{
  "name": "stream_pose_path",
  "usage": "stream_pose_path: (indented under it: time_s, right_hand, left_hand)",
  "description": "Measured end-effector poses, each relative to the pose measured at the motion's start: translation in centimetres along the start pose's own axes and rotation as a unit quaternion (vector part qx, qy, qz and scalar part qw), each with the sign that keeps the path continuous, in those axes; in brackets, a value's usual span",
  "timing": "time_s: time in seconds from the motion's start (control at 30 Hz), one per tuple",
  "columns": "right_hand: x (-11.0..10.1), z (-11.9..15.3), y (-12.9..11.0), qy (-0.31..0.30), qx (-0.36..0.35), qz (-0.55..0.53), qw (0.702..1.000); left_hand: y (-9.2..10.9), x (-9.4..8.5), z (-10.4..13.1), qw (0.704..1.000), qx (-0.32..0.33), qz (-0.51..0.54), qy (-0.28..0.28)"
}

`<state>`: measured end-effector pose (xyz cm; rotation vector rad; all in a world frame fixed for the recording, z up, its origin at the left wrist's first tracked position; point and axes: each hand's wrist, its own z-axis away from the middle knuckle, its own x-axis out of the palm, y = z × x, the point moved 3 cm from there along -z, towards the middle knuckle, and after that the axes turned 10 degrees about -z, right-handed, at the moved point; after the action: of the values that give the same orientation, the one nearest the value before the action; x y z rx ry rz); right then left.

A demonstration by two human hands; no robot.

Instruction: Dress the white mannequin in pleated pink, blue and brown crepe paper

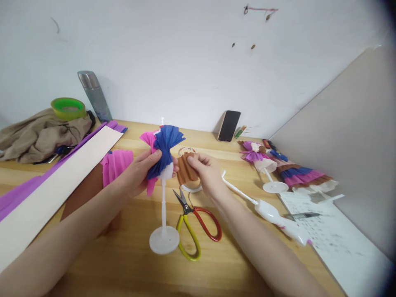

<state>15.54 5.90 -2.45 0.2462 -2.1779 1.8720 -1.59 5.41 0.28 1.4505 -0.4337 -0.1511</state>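
Note:
My left hand [140, 171] is closed around the upper part of a white stand [164, 239] with a thin stem and round base. Gathered blue crepe paper [168, 140] and pink crepe paper [149, 138] fan out from its top. A pleated piece of brown crepe paper [188, 173] is pinched between the thumb and fingers of my right hand [206, 171], just right of the blue paper. Below it on the table lie scissors [186, 208] with one yellow and one red handle, blades apart. Behind the brown paper a round ring-shaped thing is mostly hidden.
On the left lie a long cream strip [77, 177], purple paper [23, 198], folded pink paper [119, 163], brown cloth [46, 136], green tape [68, 108] and a flask [94, 95]. A phone [229, 126] leans on the wall; paper-dressed stands [275, 187] and a white bottle-like object [272, 212] lie right.

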Motion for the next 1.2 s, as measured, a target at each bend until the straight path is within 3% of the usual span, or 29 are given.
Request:
stream_pose_path:
  time_s: [0.13, 0.33, 0.5, 0.6, 0.7, 0.83, 1.03, 1.2]
  right_hand:
    - [1.0, 0.5, 1.5, -0.106, 0.047, 0.086, 0.989]
    - [2.3, 3.0, -2.3, -0.219, -0.047, -0.052, 0.973]
    - [3.0, 4.8, -4.4, -0.238, -0.066, -0.101, 0.964]
    - [3.0, 5.1, -4.5, -0.237, -0.048, -0.125, 0.962]
    - [2.8, 5.0, -4.4, -0.227, -0.025, -0.144, 0.963]
    - [2.8, 5.0, -4.3, -0.202, -0.008, -0.154, 0.967]
    - [3.3, 5.1, -4.4, -0.18, -0.007, -0.151, 0.972]
    - [3.2, 5.1, -4.4, -0.193, -0.008, -0.165, 0.967]
  left_hand:
    - [1.7, -0.4, 0.8, 0.995, 0.054, -0.085, 0.004]
    - [3.8, 1.0, 4.0, 0.928, 0.148, -0.34, 0.024]
    - [3.3, 1.8, 4.9, 0.849, 0.264, -0.457, 0.01]
    - [2.5, 2.0, 4.8, 0.83, 0.286, -0.479, 0.019]
    - [2.2, 2.1, 4.7, 0.843, 0.279, -0.46, 0.028]
    - [2.2, 2.2, 4.5, 0.88, 0.218, -0.422, 0.027]
    - [2.8, 2.3, 4.5, 0.888, 0.173, -0.425, 0.006]
    - [2.3, 2.2, 4.3, 0.914, 0.1, -0.393, -0.031]
